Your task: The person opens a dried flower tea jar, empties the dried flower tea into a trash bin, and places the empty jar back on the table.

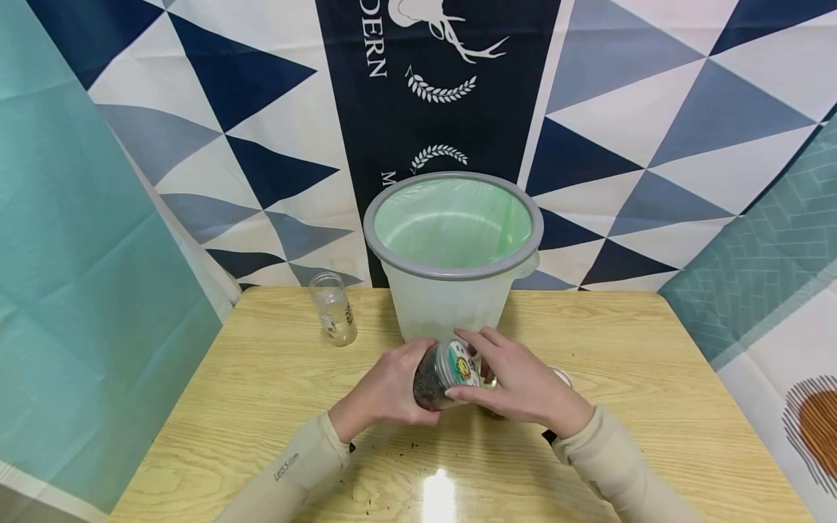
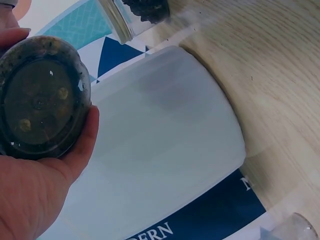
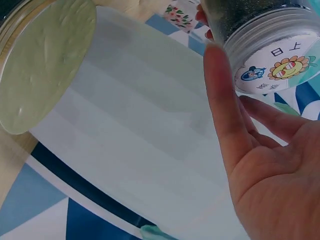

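My left hand point(image 1: 399, 381) grips a clear jar point(image 1: 428, 381) of dark, crumbly stuff, tilted above the table. Its base point(image 2: 40, 100) faces the left wrist view. The jar's lid point(image 1: 463, 365) has a white and teal label with a cartoon sun and points right. My right hand point(image 1: 519, 374) holds the lid's rim, thumb at the lower edge and fingertips at the upper; part of this contact is hidden. Behind the right hand stands another jar with a pale yellow-green lid point(image 3: 50, 65), mostly covered in the head view. Dark stuff point(image 2: 147, 9) shows inside it in the left wrist view.
A white bin point(image 1: 445, 301) with a grey rim and green liner stands at the table's back. Left of it is a clear glass point(image 1: 333, 312). Dark crumbs lie on the wooden table point(image 1: 261, 399) near the front. Patterned cloth point(image 1: 275, 109) hangs behind.
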`<state>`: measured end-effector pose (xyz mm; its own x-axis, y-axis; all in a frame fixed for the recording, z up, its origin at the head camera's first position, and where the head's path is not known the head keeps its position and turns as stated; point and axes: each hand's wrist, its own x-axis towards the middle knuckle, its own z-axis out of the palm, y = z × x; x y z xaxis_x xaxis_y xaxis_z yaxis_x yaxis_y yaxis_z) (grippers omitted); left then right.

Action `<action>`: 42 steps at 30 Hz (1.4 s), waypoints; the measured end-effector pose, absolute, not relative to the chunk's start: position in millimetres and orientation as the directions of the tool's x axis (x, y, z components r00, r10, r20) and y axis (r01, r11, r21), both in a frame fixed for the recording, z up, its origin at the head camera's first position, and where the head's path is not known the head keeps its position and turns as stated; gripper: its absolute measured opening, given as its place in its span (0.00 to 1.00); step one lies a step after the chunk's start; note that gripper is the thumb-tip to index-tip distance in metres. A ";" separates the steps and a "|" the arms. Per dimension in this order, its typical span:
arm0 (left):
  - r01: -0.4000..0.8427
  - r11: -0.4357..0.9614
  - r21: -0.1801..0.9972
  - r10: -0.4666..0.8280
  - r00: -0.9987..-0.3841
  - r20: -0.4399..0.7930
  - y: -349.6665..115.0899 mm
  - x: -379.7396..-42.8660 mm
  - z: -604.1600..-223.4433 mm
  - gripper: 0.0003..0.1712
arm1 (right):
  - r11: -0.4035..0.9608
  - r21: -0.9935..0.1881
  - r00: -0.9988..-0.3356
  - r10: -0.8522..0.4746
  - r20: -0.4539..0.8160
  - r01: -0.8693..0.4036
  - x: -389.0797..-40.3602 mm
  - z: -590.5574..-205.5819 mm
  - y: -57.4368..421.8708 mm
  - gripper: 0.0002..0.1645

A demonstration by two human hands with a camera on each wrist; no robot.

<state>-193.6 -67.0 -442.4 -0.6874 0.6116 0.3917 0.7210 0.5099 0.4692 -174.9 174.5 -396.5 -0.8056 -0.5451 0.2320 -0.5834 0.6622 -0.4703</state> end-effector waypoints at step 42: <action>0.742 0.508 0.438 0.630 -0.667 0.399 -68.9 -192.9 -443.3 0.54 | 0.567 -0.408 -0.696 -0.623 0.356 -0.716 -176.3 -401.7 183.4 0.54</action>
<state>-192.9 -68.9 -443.3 -0.6666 0.6296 0.3990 0.7418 0.5080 0.4377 -176.3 183.4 -401.7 -0.6961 -0.6233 0.3563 -0.7160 0.5665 -0.4079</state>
